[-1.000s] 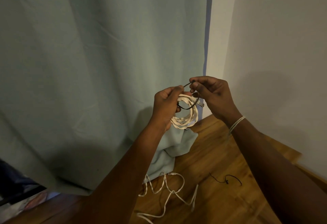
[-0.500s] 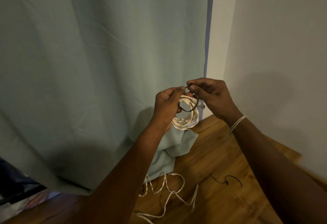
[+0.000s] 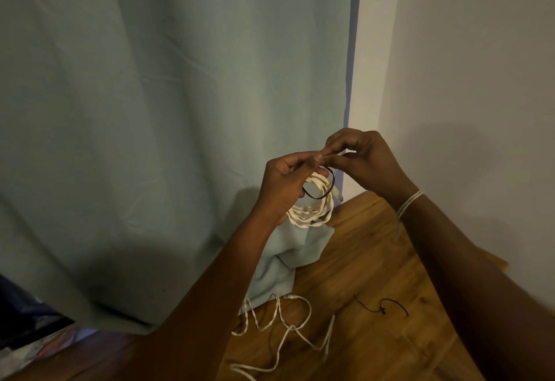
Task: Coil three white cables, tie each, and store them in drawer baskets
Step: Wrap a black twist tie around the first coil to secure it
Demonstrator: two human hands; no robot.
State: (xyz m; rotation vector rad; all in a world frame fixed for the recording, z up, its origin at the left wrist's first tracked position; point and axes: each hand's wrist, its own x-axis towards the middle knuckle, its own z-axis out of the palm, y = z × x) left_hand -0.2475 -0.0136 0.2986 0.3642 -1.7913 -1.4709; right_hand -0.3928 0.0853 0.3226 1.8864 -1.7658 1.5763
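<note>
Two hands up near the curtain [image 3: 150, 110] — left hand [image 3: 283, 183] curled round the white cable coil [image 3: 313, 203], holding it in the air, while the right hand [image 3: 365, 161] pinches the end of the black tie [image 3: 318, 192] looped loosely round the bundle. Risk as I read it: w/ the loop this slack, a fumbled end would let the tie slide off or the turns spring apart — then it's re-coil time. Another white cable [image 3: 285, 329] lies loose on the wood floor [image 3: 375, 260] w/ a spare black tie [image 3: 383, 308] near it, so plenty left to do.
</note>
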